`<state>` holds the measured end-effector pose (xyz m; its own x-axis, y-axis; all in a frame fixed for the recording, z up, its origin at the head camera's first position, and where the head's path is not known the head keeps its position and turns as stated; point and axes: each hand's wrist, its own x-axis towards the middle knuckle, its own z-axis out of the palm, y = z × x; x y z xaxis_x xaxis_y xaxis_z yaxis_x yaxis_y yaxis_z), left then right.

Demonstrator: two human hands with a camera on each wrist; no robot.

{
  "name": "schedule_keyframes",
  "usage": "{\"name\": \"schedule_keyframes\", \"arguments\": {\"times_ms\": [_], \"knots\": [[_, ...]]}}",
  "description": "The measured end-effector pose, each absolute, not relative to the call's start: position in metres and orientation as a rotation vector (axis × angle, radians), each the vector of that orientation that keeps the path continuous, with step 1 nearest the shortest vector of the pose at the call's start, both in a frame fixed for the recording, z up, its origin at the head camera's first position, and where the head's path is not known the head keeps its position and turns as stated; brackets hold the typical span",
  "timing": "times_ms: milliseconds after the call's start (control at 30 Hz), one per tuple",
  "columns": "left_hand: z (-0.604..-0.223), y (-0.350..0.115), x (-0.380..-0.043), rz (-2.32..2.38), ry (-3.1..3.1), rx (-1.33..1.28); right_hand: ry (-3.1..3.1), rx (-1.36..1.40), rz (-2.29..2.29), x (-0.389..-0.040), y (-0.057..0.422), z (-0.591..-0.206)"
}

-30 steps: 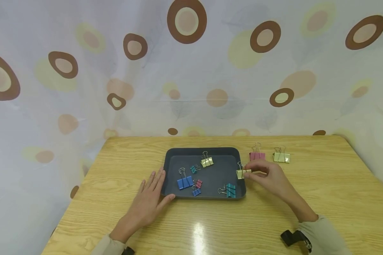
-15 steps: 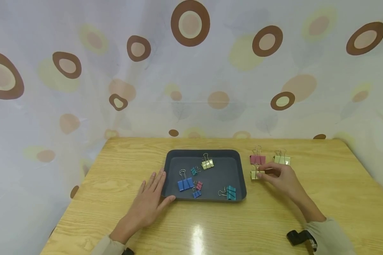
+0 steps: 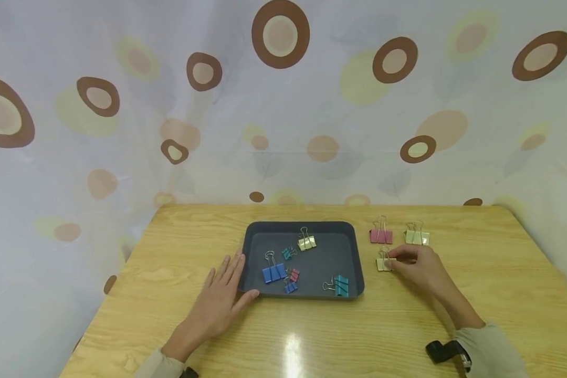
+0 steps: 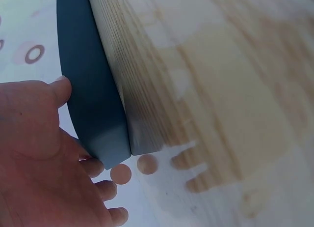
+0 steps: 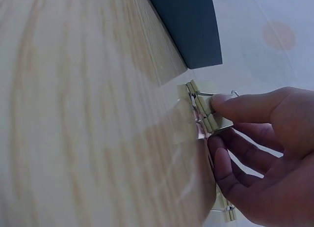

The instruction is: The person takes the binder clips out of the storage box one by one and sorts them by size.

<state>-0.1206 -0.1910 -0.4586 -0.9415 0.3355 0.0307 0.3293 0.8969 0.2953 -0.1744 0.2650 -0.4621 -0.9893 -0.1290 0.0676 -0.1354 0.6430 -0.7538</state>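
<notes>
Between thumb and fingers my right hand (image 3: pixel 418 268) pinches a yellow binder clip (image 3: pixel 382 264), low at the table right of the dark grey tray (image 3: pixel 312 295). In the right wrist view the thumb presses this clip (image 5: pixel 206 105) from one side. My left hand (image 3: pixel 217 304), fingers straight, rests against the tray's near left corner. Inside the tray lie a large blue binder clip (image 3: pixel 275 273), a small blue one (image 3: pixel 290 287), a small pink one (image 3: pixel 294 274), a small teal one (image 3: pixel 287 253), a larger teal one (image 3: pixel 342 286) and a yellow one (image 3: pixel 307 243).
Behind my right hand, a pink binder clip (image 3: pixel 381 237) and a pale yellow binder clip (image 3: pixel 417 238) stand side by side on the wooden table (image 3: pixel 359 341). A patterned cloth (image 3: pixel 283 121) hangs behind the table's back edge.
My right hand has carried the yellow binder clip from over the tray's right rim to the right, then lowered it in front of the pink clip. The left hand has stayed put.
</notes>
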Motion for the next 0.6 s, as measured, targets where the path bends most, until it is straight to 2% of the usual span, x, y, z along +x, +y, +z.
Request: {"name": "schedule_keyframes", "arguments": {"times_ms": [600], "knots": [[-0.458,-0.191,-0.121,0.457,3.039,0.531,-2.795,0.219,1.280,-0.172,0.269,-0.452]]}}
